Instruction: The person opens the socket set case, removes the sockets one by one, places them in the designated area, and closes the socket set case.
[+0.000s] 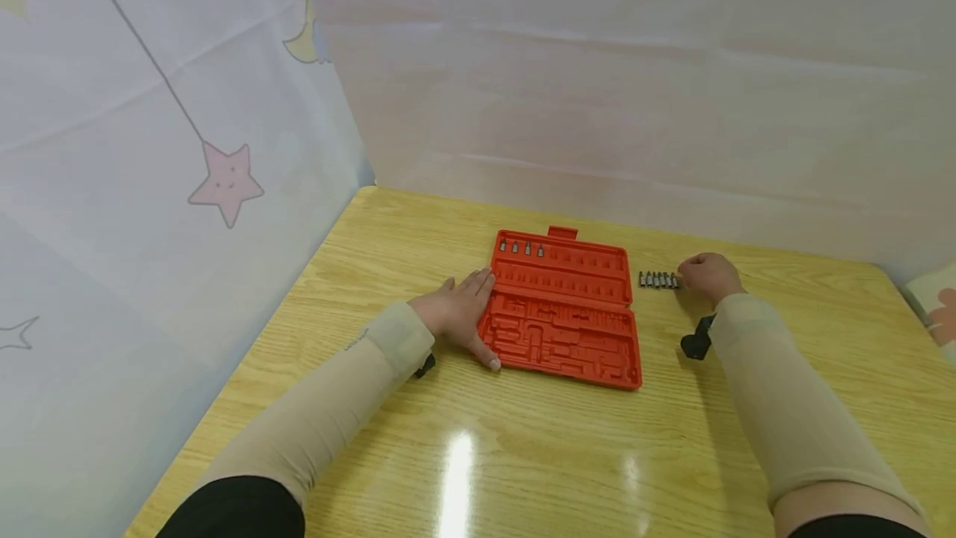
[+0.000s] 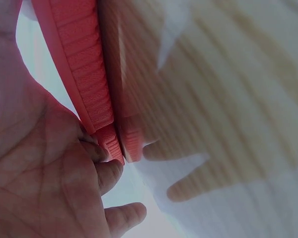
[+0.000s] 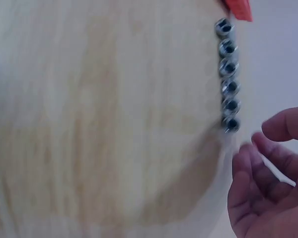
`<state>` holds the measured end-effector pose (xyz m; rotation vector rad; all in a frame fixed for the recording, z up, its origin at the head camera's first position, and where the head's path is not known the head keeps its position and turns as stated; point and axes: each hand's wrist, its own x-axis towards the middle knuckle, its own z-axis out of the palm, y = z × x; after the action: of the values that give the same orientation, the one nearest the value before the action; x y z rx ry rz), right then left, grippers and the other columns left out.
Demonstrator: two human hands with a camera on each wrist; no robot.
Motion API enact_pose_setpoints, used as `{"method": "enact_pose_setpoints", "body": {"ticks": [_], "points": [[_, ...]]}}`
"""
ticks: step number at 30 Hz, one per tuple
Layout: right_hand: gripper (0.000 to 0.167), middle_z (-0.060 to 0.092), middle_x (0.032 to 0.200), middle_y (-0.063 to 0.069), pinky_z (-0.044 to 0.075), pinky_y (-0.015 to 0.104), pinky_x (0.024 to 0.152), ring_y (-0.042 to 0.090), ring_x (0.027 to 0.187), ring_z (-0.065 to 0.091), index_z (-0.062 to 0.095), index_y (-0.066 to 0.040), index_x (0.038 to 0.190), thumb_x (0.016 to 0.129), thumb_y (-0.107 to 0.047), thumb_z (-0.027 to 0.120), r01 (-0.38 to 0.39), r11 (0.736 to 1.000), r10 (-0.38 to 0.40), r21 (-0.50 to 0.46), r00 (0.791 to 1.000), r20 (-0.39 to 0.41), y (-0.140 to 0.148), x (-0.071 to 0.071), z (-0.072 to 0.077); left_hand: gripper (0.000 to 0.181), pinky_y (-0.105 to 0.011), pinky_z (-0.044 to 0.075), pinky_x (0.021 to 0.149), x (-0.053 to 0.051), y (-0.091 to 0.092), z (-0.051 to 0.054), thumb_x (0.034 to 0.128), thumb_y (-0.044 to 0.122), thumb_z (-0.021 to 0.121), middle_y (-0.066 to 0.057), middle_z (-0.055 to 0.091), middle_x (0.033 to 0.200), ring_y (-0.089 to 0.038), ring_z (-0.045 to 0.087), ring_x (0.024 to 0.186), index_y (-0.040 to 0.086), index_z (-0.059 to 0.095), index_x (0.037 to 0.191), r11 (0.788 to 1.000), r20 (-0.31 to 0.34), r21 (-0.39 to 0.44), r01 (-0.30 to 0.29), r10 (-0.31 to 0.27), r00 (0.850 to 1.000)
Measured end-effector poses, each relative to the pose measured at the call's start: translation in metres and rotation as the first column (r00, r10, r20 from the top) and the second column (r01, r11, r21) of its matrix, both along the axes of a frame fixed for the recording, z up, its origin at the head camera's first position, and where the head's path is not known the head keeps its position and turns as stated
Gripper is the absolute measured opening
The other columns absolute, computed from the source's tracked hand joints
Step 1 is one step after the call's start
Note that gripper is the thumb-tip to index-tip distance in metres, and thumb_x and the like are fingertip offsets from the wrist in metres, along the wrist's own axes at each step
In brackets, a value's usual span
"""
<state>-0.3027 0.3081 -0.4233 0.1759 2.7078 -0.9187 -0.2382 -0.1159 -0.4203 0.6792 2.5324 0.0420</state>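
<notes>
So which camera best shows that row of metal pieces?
The right wrist view shows the row of metal pieces closest, end-on, letting you count six. The head view shows it small beside the red case; the left wrist view misses it.

You have room nearside of the red case (image 1: 560, 305); your left hand (image 1: 461, 311) bars its left edge, metal bits (image 1: 659, 280) (six abreast) its right approach.
</notes>
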Motion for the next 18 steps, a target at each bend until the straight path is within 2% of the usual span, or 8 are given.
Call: {"method": "enact_pose_setpoints", "body": {"ticks": [4,8,12,18], "points": [[0.058,0.048,0.14,0.036,0.047,0.062,0.096,0.048,0.115,0.053,0.046,0.013,0.144,0.108,-0.032,0.04,0.02,0.999,-0.021,-0.041,0.999,-0.035,-0.011,-0.004,0.006,0.145,-0.055,0.007,0.124,0.0,0.0,0.002,0.0723,0.083,0.072,-0.012,-0.013,0.171,-0.027,-0.007,0.158,0.004,-0.007,0.165,1.0,0.008,0.003,-0.005,0.005,1.0],[0.058,0.046,0.144,0.034,0.046,0.06,0.098,0.045,0.115,0.051,0.043,0.012,0.148,0.109,-0.03,0.039,0.011,0.991,-0.017,-0.136,0.999,-0.04,-0.034,-0.008,0.016,0.145,-0.055,0.006,0.124,0.0,-0.001,0.002,0.0724,0.082,0.073,-0.011,-0.014,0.171,-0.027,-0.007,0.157,0.004,-0.007,0.165,1.0,0.016,0.012,-0.009,0.009,1.0],[0.055,0.046,0.145,0.033,0.046,0.055,0.098,0.044,0.119,0.05,0.042,0.01,0.149,0.108,-0.027,0.039,-0.002,0.973,-0.004,-0.232,1.0,-0.025,-0.062,-0.013,0.023,0.145,-0.055,0.006,0.124,0.0,-0.002,0.002,0.0724,0.082,0.073,-0.011,-0.014,0.171,-0.027,-0.008,0.157,0.004,-0.007,0.165,1.0,0.019,0.021,-0.006,0.006,1.0],[0.053,0.047,0.148,0.031,0.039,0.053,0.113,0.044,0.134,0.047,0.042,0.01,0.151,0.107,-0.021,0.042,-0.012,0.941,0.018,-0.339,1.0,0.015,-0.107,-0.023,0.027,0.146,-0.055,0.005,0.124,0.0,-0.002,0.001,0.0716,0.082,0.073,-0.01,-0.015,0.171,-0.026,-0.008,0.157,0.005,-0.007,0.165,1.0,0.016,0.027,-0.007,0.006,1.0]]}}
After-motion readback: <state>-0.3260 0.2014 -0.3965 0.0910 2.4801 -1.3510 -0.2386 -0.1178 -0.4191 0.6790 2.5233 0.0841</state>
